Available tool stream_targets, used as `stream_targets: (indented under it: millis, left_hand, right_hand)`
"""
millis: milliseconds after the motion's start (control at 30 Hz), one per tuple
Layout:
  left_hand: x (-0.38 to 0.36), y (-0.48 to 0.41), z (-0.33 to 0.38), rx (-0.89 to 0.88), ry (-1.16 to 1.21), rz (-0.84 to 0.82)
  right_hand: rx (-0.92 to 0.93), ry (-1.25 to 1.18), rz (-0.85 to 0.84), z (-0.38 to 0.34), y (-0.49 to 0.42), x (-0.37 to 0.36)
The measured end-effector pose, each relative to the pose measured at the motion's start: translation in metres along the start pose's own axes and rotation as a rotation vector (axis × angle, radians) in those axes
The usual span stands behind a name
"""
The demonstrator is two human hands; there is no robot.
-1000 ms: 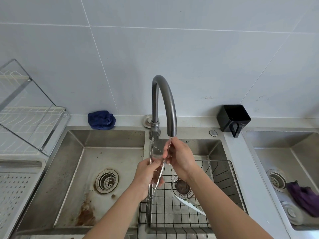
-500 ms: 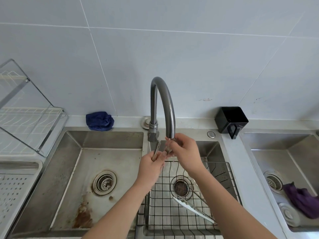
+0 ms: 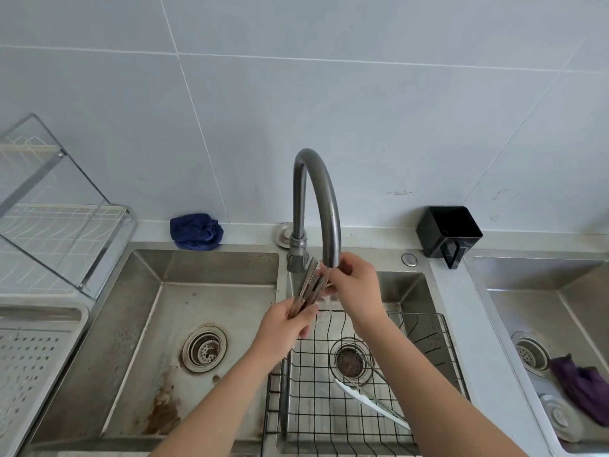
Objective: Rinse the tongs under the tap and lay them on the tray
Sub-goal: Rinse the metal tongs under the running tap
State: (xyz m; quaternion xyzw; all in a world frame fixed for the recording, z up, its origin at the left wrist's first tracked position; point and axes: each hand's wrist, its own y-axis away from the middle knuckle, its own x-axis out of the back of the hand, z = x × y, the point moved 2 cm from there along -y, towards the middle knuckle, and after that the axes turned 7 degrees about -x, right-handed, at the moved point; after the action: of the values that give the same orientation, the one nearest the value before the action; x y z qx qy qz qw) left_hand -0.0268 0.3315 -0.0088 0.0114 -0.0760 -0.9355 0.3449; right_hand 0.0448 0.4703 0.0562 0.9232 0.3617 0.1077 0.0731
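Low in the wire basket [image 3: 425, 315], below and to the right of the right hand [image 3: 357, 291]: a second, white-tipped pair of tongs [image 3: 372, 402], lying untouched. Well off to the left of the left hand [image 3: 285, 328], past the left basin [image 3: 214, 308]: the perforated tray [image 3: 29, 361], apparently the landing place after rinsing. Higher up, left hand clenched round the handle end of the metal tongs [image 3: 308, 288], tilting them up and away to bring the toothed tips into the water. Right hand just beyond, fingers curled and pinching the tongs near those tips, seemingly rubbing them clean in the stream. Directly above both hands, mouth of the curved tap [image 3: 318, 192], almost touching the right knuckles, with run-off splashing down into the basket. Farther back on the ledge, blue cloth [image 3: 196, 231] off to the left of the hands, black holder [image 3: 448, 230] off to the right.
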Motion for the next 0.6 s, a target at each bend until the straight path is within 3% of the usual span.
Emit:
stream_targets:
  millis: [133, 300, 433, 500, 600]
  left_hand:
    - [0.002, 0.013, -0.005, 0.118, 0.056, -0.037]
    - [-0.004, 0.018, -0.001, 0.368, 0.299, -0.29]
    - [-0.01, 0.017, -0.001, 0.485, 0.417, -0.479]
    - [-0.015, 0.016, -0.002, 0.488, 0.386, -0.415]
    - [-0.026, 0.008, -0.004, 0.361, 0.174, -0.027]
  right_hand:
    - [-0.087, -0.047, -0.092, 0.015, 0.006, -0.01]
    - [-0.262, -0.222, -0.327, 0.03, 0.012, -0.014]
    - [-0.357, -0.63, -0.526, 0.025, 0.011, -0.012]
    - [-0.336, -0.66, -0.447, 0.02, 0.007, -0.012]
    - [-0.263, -0.556, -0.179, 0.019, 0.006, -0.015]
